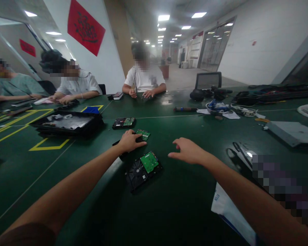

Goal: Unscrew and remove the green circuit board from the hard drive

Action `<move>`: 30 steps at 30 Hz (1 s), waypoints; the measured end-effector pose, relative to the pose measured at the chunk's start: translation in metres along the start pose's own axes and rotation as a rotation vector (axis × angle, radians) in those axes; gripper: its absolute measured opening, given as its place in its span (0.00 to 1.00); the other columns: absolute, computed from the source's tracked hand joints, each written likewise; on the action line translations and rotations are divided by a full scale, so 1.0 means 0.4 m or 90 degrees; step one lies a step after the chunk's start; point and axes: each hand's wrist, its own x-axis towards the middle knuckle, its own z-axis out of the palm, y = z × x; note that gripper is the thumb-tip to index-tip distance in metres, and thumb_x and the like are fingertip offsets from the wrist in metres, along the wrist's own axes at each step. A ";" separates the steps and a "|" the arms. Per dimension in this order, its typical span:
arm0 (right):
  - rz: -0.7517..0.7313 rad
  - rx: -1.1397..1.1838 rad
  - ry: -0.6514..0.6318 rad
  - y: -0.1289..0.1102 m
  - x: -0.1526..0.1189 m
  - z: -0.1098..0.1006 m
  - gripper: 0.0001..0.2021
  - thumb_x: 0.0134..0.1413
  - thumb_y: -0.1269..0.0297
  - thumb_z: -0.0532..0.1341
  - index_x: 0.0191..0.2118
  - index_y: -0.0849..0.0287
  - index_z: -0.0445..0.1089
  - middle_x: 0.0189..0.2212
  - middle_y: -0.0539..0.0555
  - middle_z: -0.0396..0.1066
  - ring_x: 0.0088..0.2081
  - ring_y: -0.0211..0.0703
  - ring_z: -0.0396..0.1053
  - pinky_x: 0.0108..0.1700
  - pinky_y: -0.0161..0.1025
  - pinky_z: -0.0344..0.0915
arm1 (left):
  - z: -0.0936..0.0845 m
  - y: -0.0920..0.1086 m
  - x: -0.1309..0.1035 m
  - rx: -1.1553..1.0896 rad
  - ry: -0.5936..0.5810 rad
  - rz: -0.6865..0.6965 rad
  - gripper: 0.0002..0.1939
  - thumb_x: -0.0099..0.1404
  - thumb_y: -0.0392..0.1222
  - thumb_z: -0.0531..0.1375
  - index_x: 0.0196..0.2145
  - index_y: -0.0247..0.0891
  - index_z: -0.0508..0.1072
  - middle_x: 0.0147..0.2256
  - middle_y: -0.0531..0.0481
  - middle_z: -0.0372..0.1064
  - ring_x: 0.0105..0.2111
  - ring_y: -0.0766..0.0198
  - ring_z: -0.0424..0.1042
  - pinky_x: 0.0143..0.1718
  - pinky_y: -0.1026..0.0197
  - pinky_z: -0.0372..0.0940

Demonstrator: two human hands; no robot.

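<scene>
My left hand (130, 141) lies over a hard drive whose green circuit board (144, 134) shows beyond the fingers. Its thumb and fingers are stretched out and apart, and the palm hides most of that drive. Nearer to me, a second hard drive (137, 174) rests on the table with its green board facing up. A third hard drive (124, 123) sits farther back, beyond my left hand. To the right, my right hand (186, 150) hovers over the table, thumb and fingers apart, holding nothing.
Stacked black trays (66, 131) stand at left, near yellow tape lines. A screwdriver-like tool (186, 109), a bowl of blue items (217, 106) and a grey metal box (292, 131) are at right. A white-and-blue packet (232, 212) lies under my right forearm. Several people sit across the table.
</scene>
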 end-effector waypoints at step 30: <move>0.369 0.006 0.351 0.334 -0.368 -0.201 0.18 0.60 0.52 0.62 0.50 0.57 0.76 0.47 0.61 0.77 0.47 0.58 0.74 0.53 0.56 0.68 | 0.008 0.279 0.110 -0.034 -0.022 0.160 0.48 0.57 0.82 0.51 0.64 0.49 0.71 0.59 0.35 0.62 0.59 0.37 0.60 0.58 0.43 0.57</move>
